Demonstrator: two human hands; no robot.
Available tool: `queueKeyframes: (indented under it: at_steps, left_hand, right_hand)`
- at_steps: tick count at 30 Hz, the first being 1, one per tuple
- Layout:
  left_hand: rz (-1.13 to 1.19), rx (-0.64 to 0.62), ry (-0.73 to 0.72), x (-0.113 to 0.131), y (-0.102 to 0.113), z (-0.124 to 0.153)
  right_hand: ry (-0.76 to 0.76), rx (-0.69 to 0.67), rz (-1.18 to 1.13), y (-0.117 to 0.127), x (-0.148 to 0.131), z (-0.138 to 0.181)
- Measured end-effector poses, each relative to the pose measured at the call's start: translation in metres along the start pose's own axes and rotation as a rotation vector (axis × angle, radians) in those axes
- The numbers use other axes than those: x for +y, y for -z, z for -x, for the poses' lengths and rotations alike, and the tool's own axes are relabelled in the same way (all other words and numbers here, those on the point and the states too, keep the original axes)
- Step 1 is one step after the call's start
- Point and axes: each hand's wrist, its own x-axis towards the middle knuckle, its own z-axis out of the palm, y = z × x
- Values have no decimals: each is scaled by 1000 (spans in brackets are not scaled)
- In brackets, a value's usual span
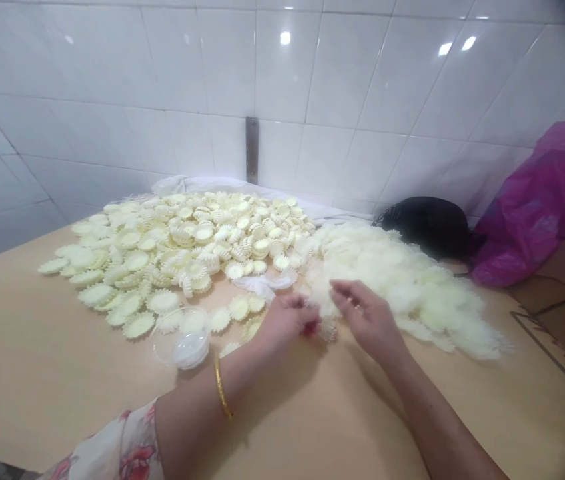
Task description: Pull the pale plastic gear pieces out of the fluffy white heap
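My left hand (288,319), with a gold bangle on the wrist, is closed in a pinch on a small cream piece at the near edge of a fluffy pile of loose cream petal strips (412,287). My right hand (365,313) hovers just beside it with fingers curled, thumb and forefinger pinching at the same pile; what it holds is too small to make out. To the left lies a large spread of finished cream flower discs (177,250) with toothed edges.
A clear plastic bowl (182,337) sits on the tan tabletop (62,373) near my left forearm. A black bag (427,223) and a magenta plastic bag (542,200) lie at the back right against the white tiled wall. A white cloth shows behind the discs.
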Motion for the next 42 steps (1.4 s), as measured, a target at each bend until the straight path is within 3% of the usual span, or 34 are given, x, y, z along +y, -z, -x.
queueKeyframes:
  at_steps: [3, 6, 10, 12, 17, 23, 27, 30, 35, 42]
  left_hand:
    - [-6, -23, -1, 0, 0, 1]
    - [-21, 18, 5, 3, 0, 2]
    - [-81, 129, -103, 12, 2, 3]
    - [-120, 159, -192, 16, 4, 3]
    - [-225, 164, -395, 25, 8, 11]
    - [-511, 156, -465, 11, 24, 67]
    - [-779, 134, -519, -14, 49, 113]
    - [-896, 156, -562, -30, 64, 133]
    - [-965, 262, -597, -40, 72, 139]
    - [-1092, 259, -672, -44, 70, 138]
  right_hand:
    - [-40, -92, -44, -4, -4, 2]
    - [-78, -72, -2, -6, 3, 1]
    - [81, 70, 238, -6, 18, -1]
    - [193, 65, 394, -8, 18, 2]
    - [353, -278, 616, -24, 12, 11]
    - [181, -389, 750, -41, 36, -3]
    - [110, -335, 789, -45, 47, -15]
    - [102, -301, 798, -44, 43, -11]
    - [154, -85, 838, -35, 31, 25]
    - [317, 92, 684, -24, 24, 71]
